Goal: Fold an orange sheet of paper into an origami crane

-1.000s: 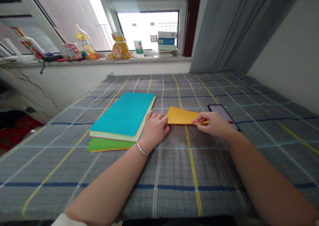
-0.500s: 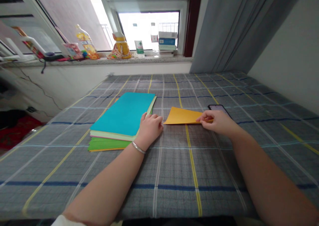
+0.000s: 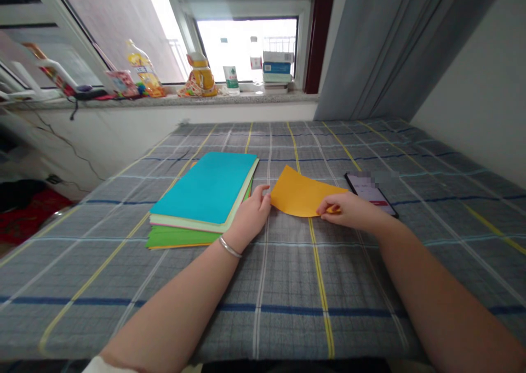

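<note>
A sheet of yellow-orange paper (image 3: 298, 193) bends slightly above the checked cloth, its near edge bowed. Its near right part is pinched between the thumb and fingers of my right hand (image 3: 347, 211). At the paper's left corner is my left hand (image 3: 250, 214), wearing a silver bangle, with thumb and index finger closed on the edge. Just left of that hand lies a stack of coloured paper, a blue sheet (image 3: 207, 187) on top and pale and green sheets (image 3: 181, 237) beneath. Part of the stack's right side is hidden behind my left hand.
A phone (image 3: 372, 192) with its screen lit lies beyond my right hand on the checked cloth (image 3: 287, 285). Along the windowsill (image 3: 164, 102) stand bottles, a yellow jug (image 3: 201, 80), a tube (image 3: 230, 79) and stacked boxes (image 3: 276, 69). A grey curtain (image 3: 370, 50) hangs at right.
The orange paper has tilted and opened to view, showing more of its face. My right hand has moved slightly left and nearer, uncovering more of the phone. My left hand has turned at the paper's corner.
</note>
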`<control>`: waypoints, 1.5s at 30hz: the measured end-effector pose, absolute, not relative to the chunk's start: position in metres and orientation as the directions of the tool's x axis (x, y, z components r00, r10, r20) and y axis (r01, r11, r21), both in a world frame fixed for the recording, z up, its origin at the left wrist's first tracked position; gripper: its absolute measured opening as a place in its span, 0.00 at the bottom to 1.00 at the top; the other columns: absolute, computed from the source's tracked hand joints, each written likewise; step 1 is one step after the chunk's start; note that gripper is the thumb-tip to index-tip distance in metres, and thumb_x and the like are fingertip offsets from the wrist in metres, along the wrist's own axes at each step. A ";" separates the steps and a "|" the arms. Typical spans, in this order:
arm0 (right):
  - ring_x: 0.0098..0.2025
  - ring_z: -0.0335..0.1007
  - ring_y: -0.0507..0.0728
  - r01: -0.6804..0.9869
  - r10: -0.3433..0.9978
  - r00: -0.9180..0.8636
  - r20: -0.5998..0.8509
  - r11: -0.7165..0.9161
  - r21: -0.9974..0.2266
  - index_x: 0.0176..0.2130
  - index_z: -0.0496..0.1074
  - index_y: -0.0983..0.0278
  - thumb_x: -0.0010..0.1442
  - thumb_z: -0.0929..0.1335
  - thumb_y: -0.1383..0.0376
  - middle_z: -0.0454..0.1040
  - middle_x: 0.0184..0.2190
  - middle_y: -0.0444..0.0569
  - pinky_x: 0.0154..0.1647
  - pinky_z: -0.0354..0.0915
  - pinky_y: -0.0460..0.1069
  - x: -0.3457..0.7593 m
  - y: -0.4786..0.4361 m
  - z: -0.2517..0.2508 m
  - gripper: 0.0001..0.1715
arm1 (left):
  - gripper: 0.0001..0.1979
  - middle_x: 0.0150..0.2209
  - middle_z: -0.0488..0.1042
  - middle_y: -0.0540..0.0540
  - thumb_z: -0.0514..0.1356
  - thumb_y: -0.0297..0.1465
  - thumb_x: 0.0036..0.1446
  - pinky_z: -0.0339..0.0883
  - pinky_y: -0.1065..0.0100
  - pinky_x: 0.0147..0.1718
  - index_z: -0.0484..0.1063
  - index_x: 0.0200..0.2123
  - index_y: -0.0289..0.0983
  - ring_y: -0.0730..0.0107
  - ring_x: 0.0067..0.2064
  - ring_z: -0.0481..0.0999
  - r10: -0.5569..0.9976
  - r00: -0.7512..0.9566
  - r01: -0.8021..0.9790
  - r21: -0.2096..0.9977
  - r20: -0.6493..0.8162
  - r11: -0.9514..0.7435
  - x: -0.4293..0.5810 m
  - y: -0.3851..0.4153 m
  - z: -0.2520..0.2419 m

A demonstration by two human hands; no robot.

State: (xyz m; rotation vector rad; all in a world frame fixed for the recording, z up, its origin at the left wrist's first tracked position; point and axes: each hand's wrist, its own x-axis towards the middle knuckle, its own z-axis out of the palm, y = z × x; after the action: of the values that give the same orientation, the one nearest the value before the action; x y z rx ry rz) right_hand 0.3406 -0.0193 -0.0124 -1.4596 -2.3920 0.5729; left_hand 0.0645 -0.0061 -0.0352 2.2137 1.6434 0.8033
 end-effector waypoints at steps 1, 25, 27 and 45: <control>0.41 0.76 0.58 0.796 0.886 -0.463 0.022 0.427 -0.428 0.36 0.76 0.59 0.53 0.69 0.65 0.80 0.38 0.47 0.45 0.68 0.52 0.341 -0.019 -0.013 0.08 | 0.17 0.40 0.79 0.45 0.47 0.34 0.67 0.67 0.68 0.34 0.63 0.55 0.39 0.65 0.39 0.79 0.943 0.197 0.784 0.535 0.267 -0.316 0.065 -0.005 -0.037; 0.39 0.77 0.57 0.720 0.820 -0.560 0.113 0.550 -0.423 0.39 0.79 0.56 0.58 0.68 0.66 0.81 0.37 0.44 0.41 0.67 0.48 0.324 -0.031 -0.007 0.10 | 0.13 0.47 0.79 0.46 0.57 0.31 0.61 0.69 0.63 0.49 0.76 0.47 0.39 0.62 0.48 0.77 0.905 0.244 0.724 0.555 0.349 -0.409 0.071 0.006 -0.045; 0.37 0.77 0.57 0.747 0.858 -0.482 0.176 0.508 -0.430 0.40 0.78 0.57 0.56 0.70 0.65 0.81 0.36 0.44 0.39 0.68 0.49 0.316 -0.032 -0.013 0.10 | 0.12 0.46 0.79 0.46 0.57 0.30 0.60 0.69 0.64 0.49 0.77 0.45 0.39 0.63 0.47 0.78 0.900 0.254 0.673 0.604 0.354 -0.427 0.072 0.005 -0.045; 0.41 0.74 0.58 0.763 0.677 -0.316 0.665 0.598 -0.245 0.35 0.71 0.59 0.59 0.69 0.63 0.79 0.35 0.44 0.63 0.51 0.65 0.285 -0.024 -0.034 0.03 | 0.05 0.38 0.80 0.46 0.60 0.30 0.59 0.71 0.65 0.41 0.77 0.37 0.38 0.65 0.39 0.78 0.766 0.376 0.521 0.565 0.521 -0.640 0.088 -0.014 -0.040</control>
State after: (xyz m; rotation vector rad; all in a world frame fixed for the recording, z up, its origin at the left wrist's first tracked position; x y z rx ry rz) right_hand 0.2850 -0.0242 -0.0337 -1.1362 -2.0669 -0.1461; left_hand 0.0881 -0.0136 -0.0403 2.3339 1.1313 1.1309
